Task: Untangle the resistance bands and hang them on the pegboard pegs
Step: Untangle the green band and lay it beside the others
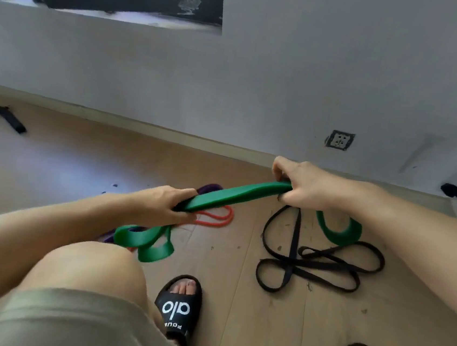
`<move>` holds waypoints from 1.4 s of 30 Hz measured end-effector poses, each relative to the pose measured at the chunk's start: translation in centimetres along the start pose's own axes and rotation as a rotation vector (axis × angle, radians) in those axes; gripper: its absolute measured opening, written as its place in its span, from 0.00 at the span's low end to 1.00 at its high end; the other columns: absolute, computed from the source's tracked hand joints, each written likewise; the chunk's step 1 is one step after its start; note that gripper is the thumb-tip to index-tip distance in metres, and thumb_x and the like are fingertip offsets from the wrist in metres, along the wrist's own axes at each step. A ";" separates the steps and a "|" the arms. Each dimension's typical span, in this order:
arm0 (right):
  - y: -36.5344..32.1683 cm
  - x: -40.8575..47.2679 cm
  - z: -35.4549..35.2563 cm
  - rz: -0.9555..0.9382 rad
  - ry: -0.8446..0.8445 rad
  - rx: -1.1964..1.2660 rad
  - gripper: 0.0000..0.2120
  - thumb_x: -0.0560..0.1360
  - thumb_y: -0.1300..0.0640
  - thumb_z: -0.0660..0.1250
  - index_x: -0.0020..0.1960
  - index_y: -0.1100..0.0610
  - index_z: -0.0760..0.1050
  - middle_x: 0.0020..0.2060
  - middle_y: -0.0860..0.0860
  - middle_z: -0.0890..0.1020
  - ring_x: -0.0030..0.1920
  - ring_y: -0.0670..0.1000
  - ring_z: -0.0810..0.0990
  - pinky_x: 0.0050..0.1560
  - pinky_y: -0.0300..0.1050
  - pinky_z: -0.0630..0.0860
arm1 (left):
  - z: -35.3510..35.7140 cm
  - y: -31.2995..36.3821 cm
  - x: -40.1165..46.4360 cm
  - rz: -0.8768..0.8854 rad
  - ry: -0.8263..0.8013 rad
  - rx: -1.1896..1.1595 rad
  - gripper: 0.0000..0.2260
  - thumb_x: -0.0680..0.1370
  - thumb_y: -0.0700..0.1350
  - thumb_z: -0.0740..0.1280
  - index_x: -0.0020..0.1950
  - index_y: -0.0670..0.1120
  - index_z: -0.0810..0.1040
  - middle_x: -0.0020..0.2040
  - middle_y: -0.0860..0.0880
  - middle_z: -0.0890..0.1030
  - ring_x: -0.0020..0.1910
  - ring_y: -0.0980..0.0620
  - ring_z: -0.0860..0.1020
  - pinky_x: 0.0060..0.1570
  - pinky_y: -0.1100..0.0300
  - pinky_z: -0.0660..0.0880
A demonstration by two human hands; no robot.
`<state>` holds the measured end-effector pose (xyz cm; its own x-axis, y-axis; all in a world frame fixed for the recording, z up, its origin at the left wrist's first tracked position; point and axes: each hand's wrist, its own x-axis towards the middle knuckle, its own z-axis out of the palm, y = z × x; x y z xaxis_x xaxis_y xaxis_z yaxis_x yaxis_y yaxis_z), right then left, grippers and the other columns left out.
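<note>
Both hands, left hand and right hand, curl their fingers round the green band, stretched above the floor (ends drooping); the black band lies loose below.

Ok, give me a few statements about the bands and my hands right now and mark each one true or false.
1. Both hands, left hand and right hand, hold the green band. True.
2. The black band hangs from a peg. False: it lies on the floor.
3. An orange band lies on the floor beyond the left hand. True.
4. The green band is stretched between the feet. False: it runs between the hands.
</note>
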<state>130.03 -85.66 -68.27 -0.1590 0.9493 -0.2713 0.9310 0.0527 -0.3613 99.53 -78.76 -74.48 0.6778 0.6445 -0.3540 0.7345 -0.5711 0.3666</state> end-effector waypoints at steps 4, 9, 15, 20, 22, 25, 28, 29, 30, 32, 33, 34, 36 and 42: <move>0.3 4.1 5.0 0.001 -0.195 -0.066 0.09 0.75 0.61 0.65 0.51 0.52 0.67 0.43 0.55 0.78 0.38 0.54 0.75 0.35 0.52 0.71 | 4.1 -4.0 -0.4 -0.116 -0.029 -0.203 0.06 0.82 0.47 0.65 0.56 0.48 0.75 0.41 0.50 0.77 0.34 0.56 0.75 0.32 0.66 0.72; 0.2 10.5 12.9 -0.031 -0.385 -0.096 0.09 0.75 0.60 0.67 0.49 0.53 0.66 0.42 0.52 0.75 0.37 0.50 0.73 0.32 0.43 0.66 | 10.4 -11.0 -1.6 -0.218 -0.081 -0.129 0.14 0.76 0.47 0.70 0.56 0.53 0.67 0.46 0.51 0.77 0.41 0.54 0.77 0.40 0.57 0.76; 1.8 18.9 22.1 -0.038 -0.537 -0.177 0.09 0.75 0.57 0.67 0.50 0.55 0.67 0.45 0.52 0.74 0.39 0.48 0.72 0.34 0.42 0.66 | 18.4 -15.7 -0.5 -0.457 -0.154 -0.357 0.10 0.77 0.46 0.67 0.52 0.52 0.66 0.43 0.48 0.81 0.37 0.50 0.81 0.40 0.48 0.80; 3.1 23.7 28.0 -0.056 -0.621 -0.230 0.09 0.75 0.59 0.66 0.52 0.56 0.68 0.51 0.55 0.74 0.45 0.53 0.70 0.43 0.45 0.67 | 24.7 -17.1 0.9 -0.525 -0.183 -0.388 0.10 0.74 0.50 0.65 0.49 0.54 0.64 0.46 0.48 0.78 0.44 0.44 0.79 0.44 0.48 0.77; 3.8 24.7 29.8 -0.081 -0.619 -0.215 0.10 0.74 0.59 0.66 0.52 0.56 0.67 0.53 0.56 0.76 0.47 0.54 0.71 0.46 0.47 0.69 | 26.4 -17.5 1.1 -0.519 -0.117 -0.336 0.11 0.73 0.49 0.65 0.49 0.56 0.63 0.48 0.51 0.74 0.49 0.44 0.77 0.47 0.50 0.75; 4.5 25.3 31.3 -0.130 -0.537 -0.177 0.12 0.73 0.60 0.68 0.49 0.55 0.64 0.51 0.55 0.74 0.48 0.56 0.72 0.44 0.47 0.66 | 28.2 -17.1 0.5 -0.559 0.039 -0.226 0.13 0.73 0.46 0.68 0.50 0.54 0.65 0.51 0.52 0.69 0.46 0.45 0.75 0.39 0.52 0.71; 5.1 25.4 31.3 -0.237 -0.392 -0.187 0.13 0.71 0.58 0.70 0.51 0.56 0.68 0.51 0.54 0.73 0.52 0.58 0.74 0.46 0.50 0.69 | 29.1 -16.7 0.2 -0.543 0.136 -0.004 0.14 0.68 0.45 0.75 0.47 0.48 0.73 0.49 0.48 0.72 0.42 0.43 0.73 0.36 0.54 0.68; 5.2 25.4 31.2 -0.277 -0.348 -0.232 0.14 0.71 0.56 0.70 0.53 0.56 0.70 0.51 0.54 0.74 0.53 0.58 0.74 0.48 0.51 0.70 | 29.1 -16.8 0.4 -0.535 0.136 0.056 0.15 0.65 0.46 0.77 0.45 0.47 0.74 0.47 0.47 0.74 0.42 0.43 0.74 0.36 0.53 0.69; 5.3 25.4 31.1 -0.317 -0.311 -0.275 0.15 0.71 0.55 0.71 0.55 0.55 0.71 0.52 0.53 0.74 0.54 0.57 0.74 0.50 0.51 0.70 | 29.1 -16.9 0.6 -0.545 0.132 0.088 0.15 0.64 0.47 0.78 0.44 0.47 0.75 0.45 0.46 0.74 0.42 0.43 0.74 0.37 0.53 0.71; 5.5 25.3 31.2 -0.365 -0.258 -0.317 0.18 0.71 0.52 0.71 0.59 0.54 0.72 0.53 0.53 0.75 0.55 0.57 0.74 0.53 0.51 0.70 | 29.0 -16.8 1.0 -0.588 0.110 0.090 0.16 0.66 0.51 0.77 0.45 0.48 0.74 0.43 0.47 0.75 0.43 0.43 0.75 0.38 0.52 0.72; 5.6 25.1 31.3 -0.372 -0.243 -0.320 0.21 0.71 0.51 0.72 0.61 0.54 0.72 0.54 0.53 0.75 0.55 0.57 0.74 0.55 0.51 0.70 | 28.9 -16.6 1.1 -0.608 0.103 0.077 0.16 0.68 0.54 0.75 0.47 0.49 0.73 0.43 0.48 0.74 0.43 0.44 0.75 0.39 0.52 0.73; 5.8 24.8 31.5 -0.372 -0.238 -0.318 0.24 0.71 0.49 0.72 0.63 0.54 0.71 0.56 0.53 0.75 0.57 0.57 0.74 0.57 0.52 0.71 | 29.0 -16.3 1.1 -0.619 0.099 0.068 0.18 0.69 0.58 0.73 0.50 0.50 0.72 0.44 0.49 0.74 0.45 0.44 0.75 0.40 0.52 0.73; 6.2 24.0 31.6 -0.378 -0.253 -0.326 0.31 0.69 0.43 0.72 0.68 0.54 0.69 0.58 0.53 0.74 0.59 0.57 0.74 0.63 0.52 0.71 | 29.2 -15.7 0.7 -0.624 0.111 0.066 0.25 0.68 0.64 0.70 0.56 0.50 0.72 0.47 0.50 0.75 0.48 0.45 0.75 0.43 0.52 0.72; 7.0 23.6 31.8 -0.427 -0.148 -0.325 0.15 0.73 0.55 0.69 0.58 0.56 0.75 0.49 0.53 0.79 0.51 0.58 0.78 0.57 0.54 0.73 | 29.5 -15.0 -1.0 -0.648 0.044 0.128 0.32 0.64 0.62 0.68 0.64 0.47 0.71 0.52 0.46 0.75 0.50 0.42 0.75 0.48 0.48 0.74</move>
<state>122.31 -72.73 -105.59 -0.5670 0.7702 -0.2920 0.8235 0.5381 -0.1796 88.82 -85.82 -105.05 0.0968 0.8967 -0.4319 0.9933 -0.1144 -0.0149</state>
